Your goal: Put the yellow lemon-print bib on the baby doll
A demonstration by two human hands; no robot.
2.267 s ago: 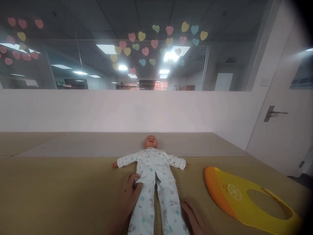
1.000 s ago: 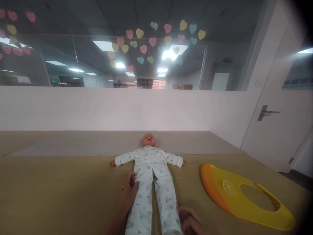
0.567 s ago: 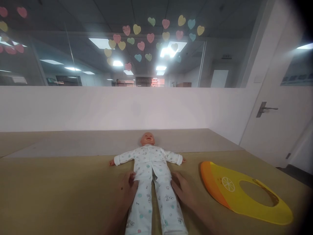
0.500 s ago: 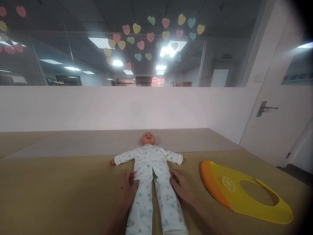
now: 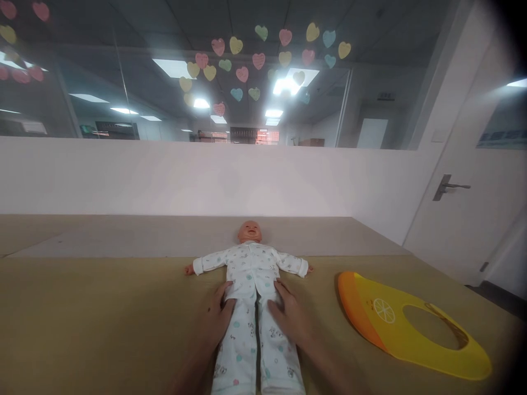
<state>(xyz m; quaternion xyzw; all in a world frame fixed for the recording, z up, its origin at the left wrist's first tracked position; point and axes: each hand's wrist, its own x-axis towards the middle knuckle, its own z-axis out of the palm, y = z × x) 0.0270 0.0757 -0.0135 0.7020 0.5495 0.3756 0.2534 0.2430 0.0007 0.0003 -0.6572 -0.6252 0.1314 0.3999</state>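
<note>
A baby doll (image 5: 252,272) lies on its back in a white, patterned long-sleeved top and matching trousers (image 5: 240,334). Its head points away from me, its arms are spread and its legs lie close together. My left hand (image 5: 218,314) grips the doll's hip on the left, thumb on the trousers and forefinger by the top's hem. On the other side my right hand (image 5: 291,315) is round the opposite hip, forefinger on the hem and thumb over the thigh. The other fingertips are hidden. The trouser cuffs reach the bottom edge of the view.
A yellow and orange bib (image 5: 405,329) with a citrus-slice print lies to the right on the tan tabletop (image 5: 123,307). Behind the table rise a white wall (image 5: 185,178) and a window with heart-shaped notes. A door (image 5: 465,219) stands at the right.
My right hand has shifted inward to the left, and the doll's leg on that side has come closer to the other one. My left hand has barely moved. The view has tilted slightly.
</note>
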